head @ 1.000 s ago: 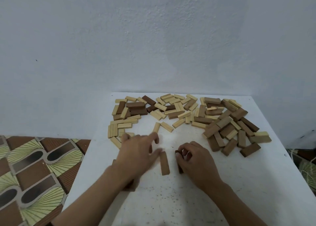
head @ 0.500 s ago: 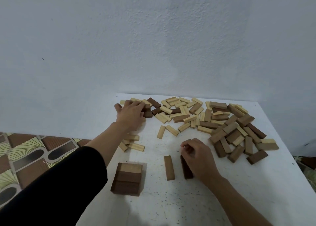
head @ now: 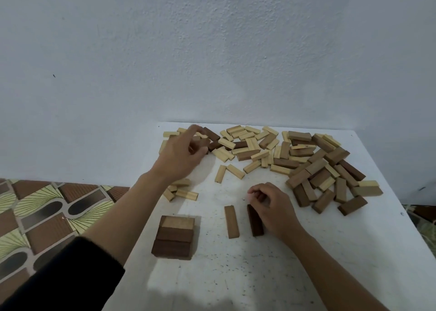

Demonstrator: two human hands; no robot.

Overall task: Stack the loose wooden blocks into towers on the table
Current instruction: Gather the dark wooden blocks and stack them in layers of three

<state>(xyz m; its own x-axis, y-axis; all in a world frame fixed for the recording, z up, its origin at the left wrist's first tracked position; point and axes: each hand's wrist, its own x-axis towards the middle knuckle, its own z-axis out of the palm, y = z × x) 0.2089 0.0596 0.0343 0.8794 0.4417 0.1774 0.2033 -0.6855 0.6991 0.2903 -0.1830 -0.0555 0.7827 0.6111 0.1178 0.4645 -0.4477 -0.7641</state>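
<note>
**Blocks at both sets of fingers, tower base back by the left forearm**

Head view. Left hand (head: 181, 155) stretched to the far left end of the loose pile (head: 318, 169). Fingers curled over a dark block (head: 202, 143), forefinger above, thumb below. Reads as a pinch, but too blurred to call lifted. Long axis of that block lying across the fingertips, roughly side to side.

Right hand (head: 271, 207) curled, knuckles up, set against the outer side of an edge-set block (head: 254, 221). Cannot tell whether gripping or only steadying. Long axis of this one running from wrist toward fingertips, away from the body. Just past the right thumb, a tan block (head: 231, 221) lying flat, parallel, a narrow gap between the two.

Started tower (head: 174, 237) well back from the left fingers, beside the left forearm, nearer that hand than the right. Probably next: draw the pinched block back toward the wrist, then turn it to match the near pair or the tower.

In the way: pale blocks (head: 184, 193) just under the left forearm, easily swept. Beyond the black sleeve (head: 59, 275), white table (head: 259, 275) edge and patterned floor (head: 47, 216).
</note>
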